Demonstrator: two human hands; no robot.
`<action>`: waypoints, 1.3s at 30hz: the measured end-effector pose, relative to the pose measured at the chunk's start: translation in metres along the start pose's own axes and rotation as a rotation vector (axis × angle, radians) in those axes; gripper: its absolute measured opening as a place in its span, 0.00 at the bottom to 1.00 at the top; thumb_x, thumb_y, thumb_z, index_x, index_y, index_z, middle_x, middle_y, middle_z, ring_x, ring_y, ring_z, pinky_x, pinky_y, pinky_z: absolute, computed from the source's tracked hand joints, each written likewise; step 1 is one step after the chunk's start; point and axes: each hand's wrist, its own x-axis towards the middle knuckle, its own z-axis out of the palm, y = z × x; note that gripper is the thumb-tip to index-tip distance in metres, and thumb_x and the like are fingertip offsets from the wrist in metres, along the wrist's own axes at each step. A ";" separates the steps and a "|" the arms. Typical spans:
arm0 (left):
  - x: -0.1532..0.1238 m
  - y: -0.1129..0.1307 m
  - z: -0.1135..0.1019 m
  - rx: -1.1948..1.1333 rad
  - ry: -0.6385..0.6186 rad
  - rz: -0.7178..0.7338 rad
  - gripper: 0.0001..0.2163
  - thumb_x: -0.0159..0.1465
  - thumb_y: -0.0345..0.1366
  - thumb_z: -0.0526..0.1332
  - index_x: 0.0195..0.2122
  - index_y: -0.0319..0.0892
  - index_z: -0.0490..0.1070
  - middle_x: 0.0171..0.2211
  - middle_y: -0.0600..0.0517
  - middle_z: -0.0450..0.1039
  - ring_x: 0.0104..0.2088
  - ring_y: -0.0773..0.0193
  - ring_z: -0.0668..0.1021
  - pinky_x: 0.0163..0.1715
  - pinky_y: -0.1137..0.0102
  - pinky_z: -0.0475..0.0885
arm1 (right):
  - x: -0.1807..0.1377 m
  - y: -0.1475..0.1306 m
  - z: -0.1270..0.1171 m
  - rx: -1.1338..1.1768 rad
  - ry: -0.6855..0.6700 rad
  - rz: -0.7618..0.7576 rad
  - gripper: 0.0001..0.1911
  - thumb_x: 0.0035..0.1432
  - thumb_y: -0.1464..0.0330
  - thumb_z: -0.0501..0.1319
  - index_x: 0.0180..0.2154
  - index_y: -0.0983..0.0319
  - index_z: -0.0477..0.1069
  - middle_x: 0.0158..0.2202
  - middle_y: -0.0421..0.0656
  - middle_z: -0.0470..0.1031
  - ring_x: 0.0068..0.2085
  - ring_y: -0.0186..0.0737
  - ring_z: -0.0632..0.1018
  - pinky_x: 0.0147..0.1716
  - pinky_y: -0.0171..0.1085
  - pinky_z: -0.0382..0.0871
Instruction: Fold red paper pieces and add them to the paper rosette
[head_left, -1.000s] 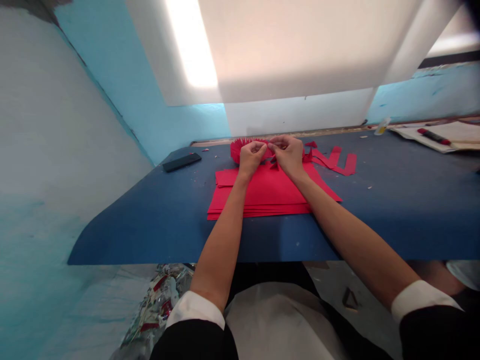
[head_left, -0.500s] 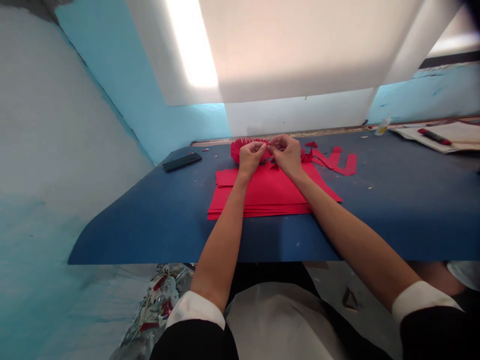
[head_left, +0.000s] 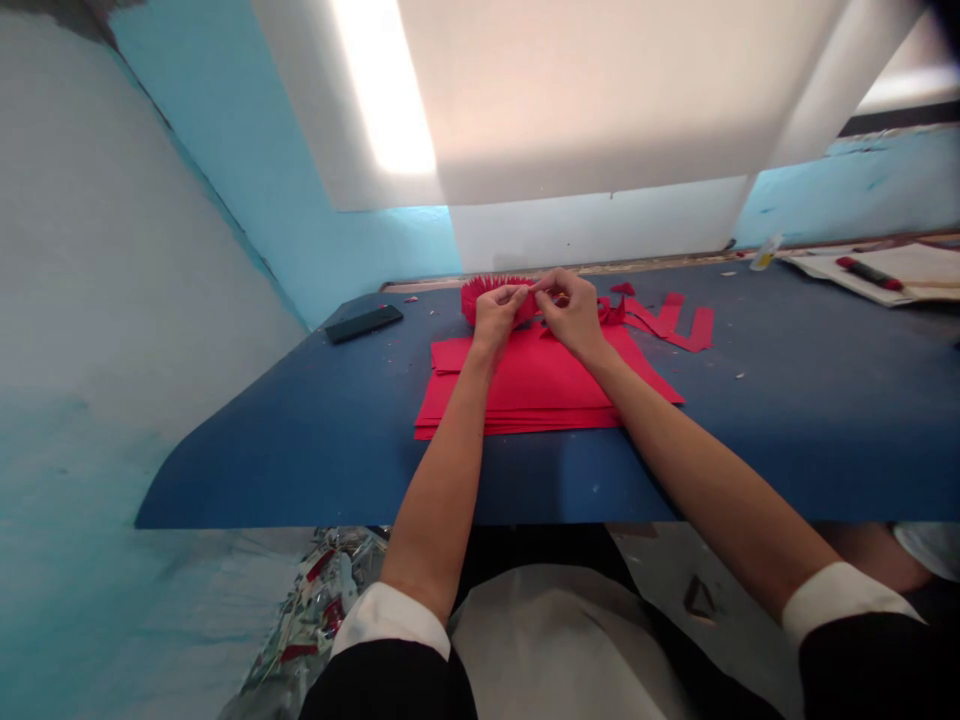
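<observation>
Since a sec ago your R hand has slid in twd the L hand. Nearside of both grips, the red sheet stack lies on the counter, prob. unused. Both grips pinch a small red paper piece. Just beyond, the pleated fan looks well along. Cut strips lie right of the grips.

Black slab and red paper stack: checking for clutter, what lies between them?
Head view: only blue tabletop with tiny pale specks between the black slab and the red paper stack.
</observation>
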 end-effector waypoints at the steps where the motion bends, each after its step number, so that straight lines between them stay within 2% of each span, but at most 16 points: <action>1: -0.001 0.001 0.000 -0.011 0.005 -0.009 0.12 0.62 0.43 0.76 0.32 0.43 0.79 0.26 0.55 0.79 0.27 0.71 0.78 0.31 0.74 0.75 | 0.000 0.000 0.000 -0.002 0.006 -0.002 0.06 0.57 0.73 0.63 0.31 0.56 0.72 0.31 0.41 0.76 0.34 0.41 0.76 0.38 0.42 0.72; 8: 0.002 -0.001 -0.001 0.054 0.023 0.024 0.14 0.60 0.45 0.78 0.30 0.42 0.78 0.28 0.54 0.79 0.29 0.70 0.78 0.31 0.76 0.74 | 0.000 0.003 0.000 -0.022 -0.030 -0.015 0.07 0.59 0.65 0.66 0.30 0.56 0.70 0.30 0.41 0.76 0.33 0.42 0.74 0.38 0.44 0.75; 14: 0.009 -0.011 -0.007 0.034 0.010 0.113 0.16 0.60 0.48 0.77 0.33 0.41 0.78 0.29 0.53 0.79 0.31 0.69 0.79 0.37 0.74 0.74 | -0.001 0.008 0.004 0.013 -0.089 -0.042 0.15 0.58 0.55 0.71 0.36 0.56 0.70 0.35 0.43 0.77 0.33 0.42 0.75 0.38 0.44 0.74; 17: 0.009 -0.010 -0.007 0.051 0.025 0.123 0.17 0.60 0.49 0.77 0.33 0.41 0.79 0.30 0.53 0.79 0.32 0.68 0.79 0.38 0.73 0.74 | -0.001 0.014 0.007 0.018 -0.083 -0.049 0.16 0.60 0.53 0.70 0.37 0.56 0.70 0.32 0.42 0.75 0.33 0.42 0.75 0.37 0.44 0.74; 21: 0.003 -0.004 -0.002 0.074 0.039 0.112 0.16 0.58 0.47 0.79 0.32 0.40 0.80 0.29 0.52 0.79 0.33 0.67 0.78 0.38 0.73 0.73 | 0.002 0.021 0.009 0.017 -0.031 -0.031 0.12 0.63 0.57 0.67 0.36 0.56 0.70 0.29 0.42 0.73 0.31 0.42 0.75 0.36 0.44 0.74; 26: -0.009 0.008 0.007 -0.005 0.016 -0.095 0.14 0.64 0.42 0.75 0.29 0.38 0.77 0.23 0.56 0.71 0.24 0.73 0.73 0.29 0.75 0.70 | 0.003 0.022 0.008 0.012 0.019 -0.020 0.06 0.63 0.62 0.67 0.37 0.56 0.73 0.29 0.41 0.73 0.31 0.42 0.75 0.36 0.44 0.75; 30: -0.018 0.018 0.012 -0.067 0.017 -0.164 0.16 0.67 0.37 0.73 0.25 0.37 0.73 0.21 0.58 0.67 0.23 0.76 0.71 0.29 0.77 0.69 | 0.002 0.017 0.005 0.001 0.044 -0.023 0.02 0.60 0.67 0.66 0.36 0.56 0.73 0.29 0.40 0.73 0.30 0.40 0.74 0.35 0.43 0.73; 39: -0.019 0.021 0.011 -0.050 0.003 -0.170 0.15 0.64 0.42 0.76 0.28 0.39 0.75 0.22 0.59 0.68 0.22 0.76 0.72 0.27 0.79 0.71 | 0.002 0.013 0.004 0.011 0.004 -0.054 0.07 0.57 0.73 0.64 0.29 0.57 0.69 0.27 0.39 0.71 0.28 0.37 0.69 0.31 0.40 0.66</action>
